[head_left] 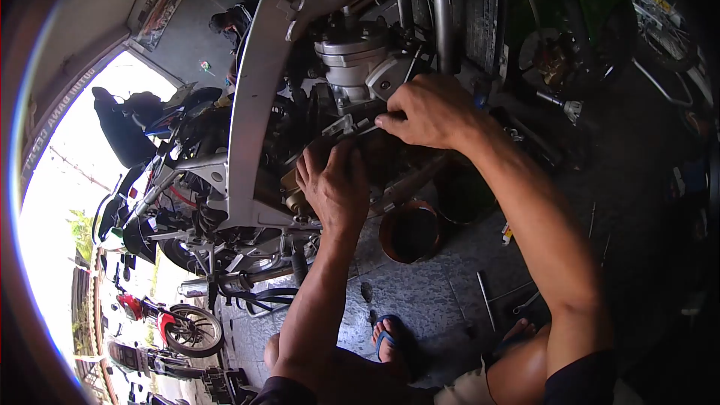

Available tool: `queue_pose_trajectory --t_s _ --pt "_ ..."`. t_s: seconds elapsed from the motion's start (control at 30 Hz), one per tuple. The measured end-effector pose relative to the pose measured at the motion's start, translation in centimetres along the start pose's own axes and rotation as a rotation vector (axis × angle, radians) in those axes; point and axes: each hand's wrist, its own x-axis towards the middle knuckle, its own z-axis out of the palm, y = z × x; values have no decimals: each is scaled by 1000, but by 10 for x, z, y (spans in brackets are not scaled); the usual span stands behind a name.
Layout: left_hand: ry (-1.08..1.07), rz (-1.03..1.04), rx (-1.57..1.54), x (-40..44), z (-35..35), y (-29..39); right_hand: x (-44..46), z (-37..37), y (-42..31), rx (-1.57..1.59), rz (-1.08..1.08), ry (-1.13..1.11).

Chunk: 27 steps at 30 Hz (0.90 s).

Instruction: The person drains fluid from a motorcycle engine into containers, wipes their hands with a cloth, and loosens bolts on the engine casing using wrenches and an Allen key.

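Note:
A motorcycle engine with a pale metal cylinder (350,67) sits in a silver frame (241,116) in front of me. My left hand (334,184) is low on the engine, its fingers bent over a dark part beside a gold-brown casing (291,182). Its fingertips are partly hidden. Higher and to the right, my right hand (427,111) is closed next to a grey engine cover (386,79). A thin metal rod (413,64) rises just above that hand; whether the fingers hold it I cannot tell. Between the hands lies a light metal piece (349,126).
A round container (410,232) stands on the tiled floor below the engine. Tools, including a long metal rod (486,300) and a wrench (526,302), lie near my feet. A green motorcycle (600,15) is at right, a red one (176,322) outside. Another person (232,26) is at the back.

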Motion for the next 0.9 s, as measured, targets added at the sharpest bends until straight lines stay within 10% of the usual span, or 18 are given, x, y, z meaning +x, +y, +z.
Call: queue_pose_trajectory --t_s 0.23,0.4,0.53,0.6,0.73,0.8,0.9 --pt "24 56 -224 -10 3 -15 -32 -16 44 444 82 -294" --pt "236 185 -264 -52 -12 24 -95 3 52 484 559 -814" --pt "-67 -171 -726 -100 40 62 -127 46 51 460 309 -432" --pt "-480 -1011 -1237 -99 61 70 -128 51 39 542 430 -462" --pt "-603 -624 -1248 -86 65 80 -123 53 28 551 563 -462" --pt "-508 -1156 -1616 -80 68 85 -120 51 26 576 580 -461" --pt "-580 -1094 -1728 -81 72 79 -117 52 25 653 627 -446"
